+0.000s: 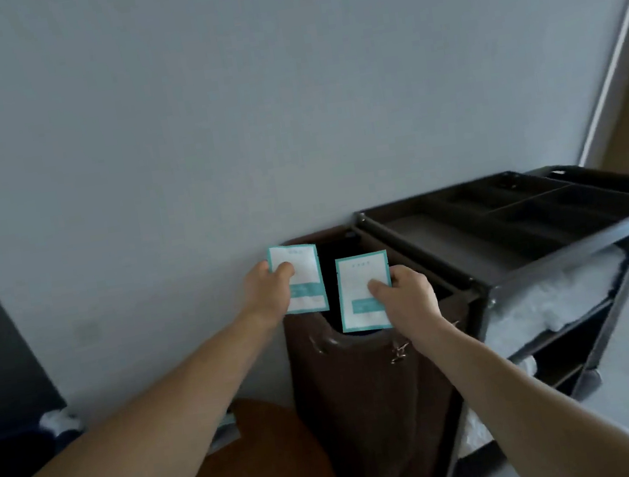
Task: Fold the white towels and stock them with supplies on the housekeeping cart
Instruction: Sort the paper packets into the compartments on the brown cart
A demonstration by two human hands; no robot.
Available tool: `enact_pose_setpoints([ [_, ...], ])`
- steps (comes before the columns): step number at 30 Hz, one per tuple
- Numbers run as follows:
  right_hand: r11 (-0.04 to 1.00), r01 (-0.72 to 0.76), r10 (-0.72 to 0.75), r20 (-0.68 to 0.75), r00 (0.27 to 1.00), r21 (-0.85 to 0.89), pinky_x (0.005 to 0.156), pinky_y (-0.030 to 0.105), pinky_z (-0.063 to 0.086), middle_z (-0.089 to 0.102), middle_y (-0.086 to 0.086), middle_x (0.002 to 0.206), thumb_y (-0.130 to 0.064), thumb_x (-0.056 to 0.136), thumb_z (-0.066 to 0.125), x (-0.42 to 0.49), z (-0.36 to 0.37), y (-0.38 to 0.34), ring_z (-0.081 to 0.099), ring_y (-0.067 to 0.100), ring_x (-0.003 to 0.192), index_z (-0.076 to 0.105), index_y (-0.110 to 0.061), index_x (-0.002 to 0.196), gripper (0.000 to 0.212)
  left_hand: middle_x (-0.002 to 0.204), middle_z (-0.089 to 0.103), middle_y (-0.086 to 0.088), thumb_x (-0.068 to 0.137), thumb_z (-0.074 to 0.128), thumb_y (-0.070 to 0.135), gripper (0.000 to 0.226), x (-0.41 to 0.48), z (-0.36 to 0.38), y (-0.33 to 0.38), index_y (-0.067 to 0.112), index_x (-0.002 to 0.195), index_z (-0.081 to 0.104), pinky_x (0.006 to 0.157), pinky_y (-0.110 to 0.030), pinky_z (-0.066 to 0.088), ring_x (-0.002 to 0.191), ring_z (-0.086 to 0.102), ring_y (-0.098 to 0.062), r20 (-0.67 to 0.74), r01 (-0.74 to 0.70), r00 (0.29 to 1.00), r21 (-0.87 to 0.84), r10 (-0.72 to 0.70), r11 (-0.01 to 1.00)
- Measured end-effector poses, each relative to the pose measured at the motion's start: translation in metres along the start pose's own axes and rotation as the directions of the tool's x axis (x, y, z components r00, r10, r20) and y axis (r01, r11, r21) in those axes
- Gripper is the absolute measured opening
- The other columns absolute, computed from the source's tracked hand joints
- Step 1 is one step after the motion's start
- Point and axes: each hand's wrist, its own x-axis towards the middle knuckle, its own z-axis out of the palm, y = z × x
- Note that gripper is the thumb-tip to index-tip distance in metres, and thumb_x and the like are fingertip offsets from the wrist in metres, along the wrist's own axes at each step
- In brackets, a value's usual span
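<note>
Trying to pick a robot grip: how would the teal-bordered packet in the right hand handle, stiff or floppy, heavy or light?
The packet in the right hand stands flat though pinched only at one edge, so it is probably stiff and light. Thin and smooth-looking, it might slip from a loose pinch. Released, it would likely drop into the brown bag below.

The print on the left packet (302, 276) and the right packet (361, 292) is too blurred to read, and the fingers of the left hand (267, 289) and the right hand (408, 298) are hidden behind them, all but the thumbs. The inside of the laundry bag (367, 392) is lost in darkness. The cart (572, 245) runs off the right edge, its white towels (547, 298) a blur partly behind the frame.
</note>
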Motion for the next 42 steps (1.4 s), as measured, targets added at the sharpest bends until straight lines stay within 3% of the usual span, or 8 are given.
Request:
enact_pose_setpoints([
  [2, 1.000, -0.019, 0.019, -0.062, 0.998, 0.000, 0.045, 0.015, 0.042, 0.065, -0.011, 0.077, -0.029, 0.093, 0.063, 0.010, -0.049, 0.019, 0.063, 0.005, 0.068, 0.064, -0.021, 0.087, 0.010, 0.087, 0.068, -0.016, 0.082, 0.058, 0.027, 0.031, -0.007, 0.043, 0.020, -0.001, 0.093, 0.064, 0.072, -0.027, 0.058, 0.078, 0.068, -0.025, 0.077, -0.012, 0.997, -0.074, 0.018, 0.997],
  [5, 0.998, -0.056, 0.059, -0.113, 0.992, 0.029, 0.050, 0.022, 0.050, 0.069, -0.008, 0.082, -0.029, 0.092, 0.064, 0.027, -0.123, 0.052, 0.068, 0.008, 0.071, 0.064, -0.022, 0.084, 0.011, 0.105, 0.068, -0.019, 0.093, 0.056, 0.024, 0.030, -0.024, 0.115, 0.044, -0.001, 0.107, 0.063, 0.089, -0.050, 0.054, 0.096, 0.066, -0.036, 0.141, -0.021, 0.990, -0.056, 0.029, 0.998],
  [9, 0.994, -0.077, 0.091, -0.210, 0.973, 0.073, 0.047, 0.021, 0.046, 0.070, -0.006, 0.083, -0.027, 0.093, 0.064, 0.046, -0.214, 0.096, 0.068, 0.010, 0.072, 0.063, -0.023, 0.084, 0.010, 0.108, 0.065, -0.017, 0.099, 0.053, 0.022, 0.026, -0.052, 0.218, 0.075, 0.001, 0.112, 0.061, 0.090, -0.048, 0.053, 0.099, 0.064, -0.034, 0.209, -0.095, 0.973, -0.015, 0.096, 0.995],
  [15, 0.989, -0.145, 0.149, -0.255, 0.955, 0.035, 0.065, 0.035, 0.056, 0.071, -0.001, 0.078, -0.025, 0.090, 0.068, 0.061, -0.309, 0.154, 0.068, 0.018, 0.072, 0.068, -0.016, 0.082, 0.012, 0.088, 0.067, -0.008, 0.095, 0.060, 0.020, 0.013, -0.083, 0.322, 0.111, 0.008, 0.093, 0.065, 0.077, -0.042, 0.057, 0.087, 0.066, -0.030, 0.296, -0.144, 0.944, -0.042, 0.150, 0.989],
  [19, 0.989, -0.124, 0.141, -0.311, 0.940, 0.075, 0.052, 0.021, 0.048, 0.070, -0.008, 0.078, -0.023, 0.089, 0.071, 0.079, -0.343, 0.178, 0.068, 0.008, 0.069, 0.066, -0.023, 0.079, 0.011, 0.087, 0.070, -0.010, 0.091, 0.064, 0.017, 0.010, -0.077, 0.363, 0.116, 0.011, 0.083, 0.067, 0.078, -0.045, 0.058, 0.084, 0.068, -0.029, 0.324, -0.102, 0.940, -0.021, 0.104, 0.995],
  [26, 0.984, -0.156, 0.175, -0.288, 0.941, 0.088, 0.067, 0.031, 0.059, 0.071, -0.005, 0.085, -0.022, 0.089, 0.071, 0.143, -0.363, 0.210, 0.070, 0.013, 0.077, 0.064, -0.028, 0.082, 0.012, 0.096, 0.070, -0.017, 0.093, 0.063, 0.014, 0.009, -0.015, 0.440, 0.121, 0.009, 0.087, 0.067, 0.081, -0.047, 0.059, 0.089, 0.069, -0.033, 0.344, -0.024, 0.937, -0.096, 0.056, 0.995],
  [36, 0.977, -0.199, 0.210, -0.223, 0.952, 0.071, 0.062, 0.024, 0.059, 0.073, -0.007, 0.082, -0.020, 0.083, 0.080, 0.306, -0.382, 0.238, 0.072, 0.007, 0.069, 0.067, -0.025, 0.088, 0.015, 0.096, 0.067, -0.010, 0.093, 0.058, 0.010, 0.009, 0.108, 0.565, 0.125, 0.008, 0.100, 0.064, 0.071, -0.037, 0.057, 0.085, 0.067, -0.027, 0.346, 0.057, 0.938, -0.191, 0.013, 0.980],
  [42, 0.977, -0.200, 0.207, -0.113, 0.972, 0.066, 0.061, 0.026, 0.059, 0.074, -0.001, 0.089, -0.021, 0.085, 0.079, 0.400, -0.358, 0.242, 0.073, 0.010, 0.071, 0.068, -0.019, 0.097, 0.017, 0.090, 0.066, -0.008, 0.090, 0.058, 0.010, 0.006, 0.174, 0.569, 0.123, 0.014, 0.087, 0.061, 0.058, -0.030, 0.051, 0.078, 0.066, -0.023, 0.259, 0.047, 0.966, -0.145, -0.008, 0.988],
])
